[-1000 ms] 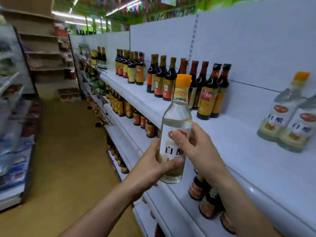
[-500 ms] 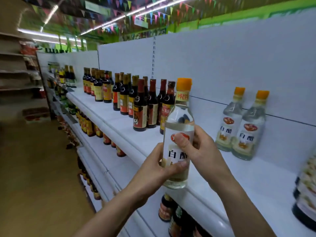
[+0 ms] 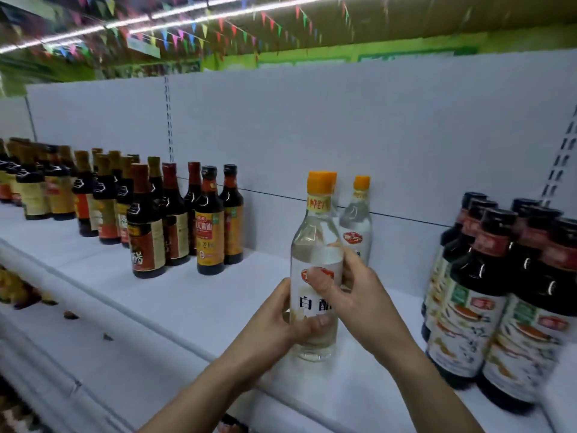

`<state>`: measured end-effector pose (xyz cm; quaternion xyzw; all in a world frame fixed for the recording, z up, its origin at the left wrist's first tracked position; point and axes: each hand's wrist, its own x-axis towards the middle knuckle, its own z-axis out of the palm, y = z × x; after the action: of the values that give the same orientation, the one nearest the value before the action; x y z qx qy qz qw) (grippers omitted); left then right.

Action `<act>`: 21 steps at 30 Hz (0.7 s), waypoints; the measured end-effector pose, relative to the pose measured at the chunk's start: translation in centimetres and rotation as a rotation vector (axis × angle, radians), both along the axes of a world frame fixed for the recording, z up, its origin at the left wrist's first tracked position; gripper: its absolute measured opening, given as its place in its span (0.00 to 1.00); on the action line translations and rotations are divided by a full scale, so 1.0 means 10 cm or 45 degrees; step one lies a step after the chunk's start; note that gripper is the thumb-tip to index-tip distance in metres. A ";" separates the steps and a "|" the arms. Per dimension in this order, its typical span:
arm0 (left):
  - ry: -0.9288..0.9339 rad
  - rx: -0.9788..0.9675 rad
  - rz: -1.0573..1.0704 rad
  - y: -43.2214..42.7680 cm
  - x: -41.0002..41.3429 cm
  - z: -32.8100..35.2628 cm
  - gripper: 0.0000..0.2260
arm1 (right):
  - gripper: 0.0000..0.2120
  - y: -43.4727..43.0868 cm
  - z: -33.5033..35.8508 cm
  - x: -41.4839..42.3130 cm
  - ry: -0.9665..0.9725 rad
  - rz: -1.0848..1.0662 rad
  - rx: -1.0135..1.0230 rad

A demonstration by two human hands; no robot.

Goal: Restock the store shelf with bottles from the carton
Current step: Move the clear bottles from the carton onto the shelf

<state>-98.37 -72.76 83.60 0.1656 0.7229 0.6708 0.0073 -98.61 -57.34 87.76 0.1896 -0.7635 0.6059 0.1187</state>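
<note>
Now, held bottle: clear, orange cap, white label with dark characters; upright over the front part of the shelf; cannot tell whether the base touches the shelf or hangs just above it.
Left hand: grips the lower part of the held bottle from the left, thumb across the bottom of the label.
Right hand: grips higher up from the right, thumb on the red emblem at the front, fingers curled behind.
Shelf: white, runs left to right; bare stretch below and left of the held bottle.
Clear bottle: same kind, orange cap; stands upright at the back, just behind and right of the held bottle, lower part hidden by the right hand.
Left dark bottles: upright group, red and yellow labels, well apart to the left, blurred farther off.
Right dark bottles: larger, black caps, pale labels; clustered near the right hand, blurred.
Back panel: white, with slotted vertical strips.
Lower shelf: white, below the front edge.
Bunting: coloured pennants beside strip lights overhead.
</note>
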 end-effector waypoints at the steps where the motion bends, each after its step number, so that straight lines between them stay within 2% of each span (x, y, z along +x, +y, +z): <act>1: -0.008 -0.001 -0.035 0.03 -0.06 0.01 0.21 | 0.12 0.04 -0.01 -0.03 -0.002 -0.040 0.005; 9: -0.024 -0.077 -0.301 0.03 -0.47 0.00 0.23 | 0.14 0.10 -0.13 -0.21 -0.051 -0.224 0.022; 21: -0.019 -0.027 -0.441 -0.11 -0.90 -0.10 0.23 | 0.16 -0.05 -0.24 -0.52 -0.109 -0.311 0.073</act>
<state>-107.35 -73.83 82.56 0.2825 0.6906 0.6530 0.1299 -103.83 -57.79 85.33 0.0726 -0.8022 0.5725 0.1535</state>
